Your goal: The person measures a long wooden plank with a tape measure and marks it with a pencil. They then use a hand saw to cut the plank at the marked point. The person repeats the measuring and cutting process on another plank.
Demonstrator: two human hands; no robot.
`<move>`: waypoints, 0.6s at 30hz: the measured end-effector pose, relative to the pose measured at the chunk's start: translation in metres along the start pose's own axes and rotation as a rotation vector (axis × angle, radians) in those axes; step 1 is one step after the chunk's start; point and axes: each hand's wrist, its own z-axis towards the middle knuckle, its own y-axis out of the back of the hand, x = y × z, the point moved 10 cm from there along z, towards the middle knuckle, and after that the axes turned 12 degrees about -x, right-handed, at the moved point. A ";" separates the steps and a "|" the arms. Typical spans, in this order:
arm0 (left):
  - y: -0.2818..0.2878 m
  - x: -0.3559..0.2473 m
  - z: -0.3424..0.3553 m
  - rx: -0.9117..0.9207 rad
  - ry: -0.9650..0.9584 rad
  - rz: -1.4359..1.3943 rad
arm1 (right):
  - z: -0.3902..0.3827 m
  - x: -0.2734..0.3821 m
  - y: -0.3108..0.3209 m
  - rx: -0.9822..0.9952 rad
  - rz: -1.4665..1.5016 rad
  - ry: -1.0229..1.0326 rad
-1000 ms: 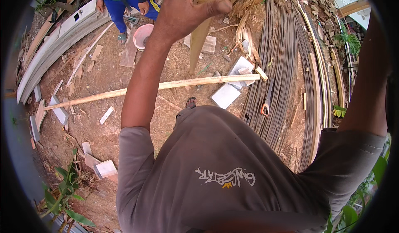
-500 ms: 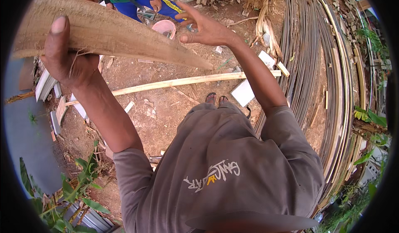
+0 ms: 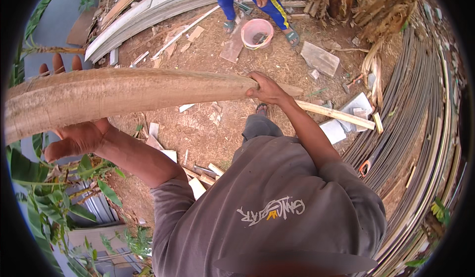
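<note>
A single head-worn fisheye looks steeply down and forward from above the wearer's brown-grey T-shirt [image 3: 297,188]. The timber plank [image 3: 128,91] crosses near the lens; the pink bucket [image 3: 256,25] is far, and steel rods [image 3: 413,96] curve along the right rim.

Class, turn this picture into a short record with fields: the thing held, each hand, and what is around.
Held: long wooden plank, running across the view
Left hand: open beneath the plank, fingertips showing past its far edge
Right hand: gripping the plank near its tapered-looking end
Ground ahead: pink bucket
Right side: orange-handled saw by long thin rods
Co-worker: blue trousers, standing near the bucket
</note>
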 end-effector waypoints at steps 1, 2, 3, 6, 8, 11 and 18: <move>0.016 -0.020 0.009 -0.019 -0.092 -0.050 | 0.006 0.001 -0.009 -0.009 0.013 -0.003; 0.037 -0.023 0.007 -0.129 -0.129 0.111 | 0.012 0.001 -0.024 0.062 0.000 0.013; 0.057 -0.022 0.007 -0.223 -0.148 0.209 | 0.020 -0.001 -0.036 0.098 -0.039 0.008; 0.088 -0.014 0.020 -0.120 -0.090 -0.171 | 0.036 -0.001 -0.078 0.174 0.008 -0.035; 0.116 -0.007 0.023 -0.090 -0.038 -0.277 | 0.048 0.006 -0.093 0.138 0.007 0.007; 0.169 0.008 0.022 -0.176 -0.038 -0.208 | 0.061 0.012 -0.106 0.110 0.017 0.028; 0.239 0.085 0.019 -0.298 0.061 -0.428 | 0.082 0.007 -0.068 -0.066 -0.194 0.036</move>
